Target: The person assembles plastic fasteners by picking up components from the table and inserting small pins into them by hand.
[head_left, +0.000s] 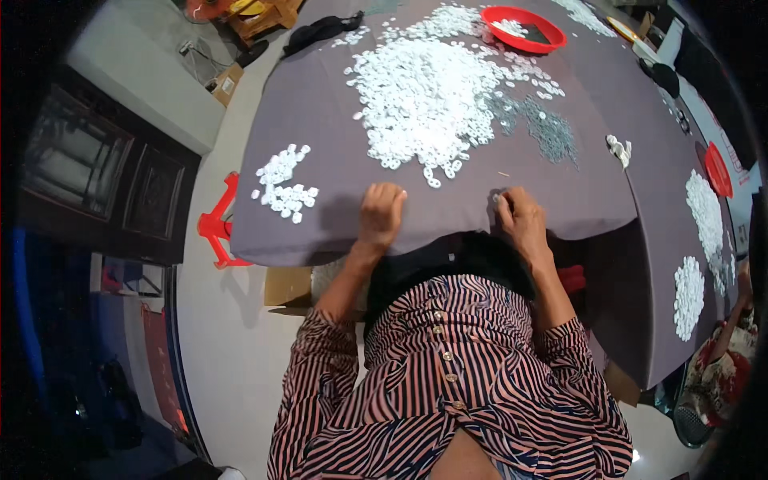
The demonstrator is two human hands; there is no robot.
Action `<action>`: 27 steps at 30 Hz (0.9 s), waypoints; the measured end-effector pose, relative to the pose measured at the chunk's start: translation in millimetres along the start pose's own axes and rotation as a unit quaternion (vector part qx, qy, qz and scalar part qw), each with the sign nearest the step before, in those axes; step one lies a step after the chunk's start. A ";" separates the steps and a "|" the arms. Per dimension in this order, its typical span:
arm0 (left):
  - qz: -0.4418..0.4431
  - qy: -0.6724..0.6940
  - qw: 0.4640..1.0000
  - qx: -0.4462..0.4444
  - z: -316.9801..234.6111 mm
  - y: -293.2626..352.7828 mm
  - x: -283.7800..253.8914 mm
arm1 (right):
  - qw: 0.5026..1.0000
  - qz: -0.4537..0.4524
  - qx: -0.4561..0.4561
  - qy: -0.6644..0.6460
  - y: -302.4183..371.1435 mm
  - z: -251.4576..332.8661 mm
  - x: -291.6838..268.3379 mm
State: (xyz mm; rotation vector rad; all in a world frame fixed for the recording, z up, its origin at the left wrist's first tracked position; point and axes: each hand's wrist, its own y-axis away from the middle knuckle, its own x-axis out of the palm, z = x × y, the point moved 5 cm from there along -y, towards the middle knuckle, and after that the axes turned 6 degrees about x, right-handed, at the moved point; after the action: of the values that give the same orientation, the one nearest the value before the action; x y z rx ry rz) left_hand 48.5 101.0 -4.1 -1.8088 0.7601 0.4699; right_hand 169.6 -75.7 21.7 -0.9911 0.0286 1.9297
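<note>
The left hand (382,212), at the centre of the frame, curls with its fingers folded under, so whether it grips anything cannot be told. The right hand (524,218), right of centre, is bent too, thumb and finger close around a tiny pale speck too small to identify; whether it is pinched cannot be told. Both are at the near edge of the grey tablecloth (312,112). A large pile of small white pieces (424,100) fills the upper middle, its brightest part washed out, with scattered grey pieces (550,132) at its right. The red basin (490,14) at the upper right of the pile contains white pieces and a dark patch hard to make out. Another red basin (719,170), far right, is tilted, its contents hidden. The cardboard box (288,288), lower left of centre, is partly covered by the forearm.
</note>
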 end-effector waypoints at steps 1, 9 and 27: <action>0.000 0.003 1.000 0.009 -4.4 -9.1 -0.4 | 0.997 0.002 -0.022 0.071 -4.1 -3.7 4.9; 0.000 0.418 0.850 -0.319 -7.9 1.2 -7.6 | 0.989 -0.016 -0.040 0.143 -11.8 -5.7 12.1; 0.022 0.712 0.626 -0.316 -40.2 4.5 13.8 | 0.984 0.059 -0.018 0.170 -43.5 -17.7 23.1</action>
State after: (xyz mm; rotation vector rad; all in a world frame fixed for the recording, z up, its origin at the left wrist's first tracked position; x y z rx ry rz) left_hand 53.7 58.6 -1.7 -2.6803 1.8406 -1.0511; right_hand 207.6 -41.4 10.5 -1.3599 0.2522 1.8500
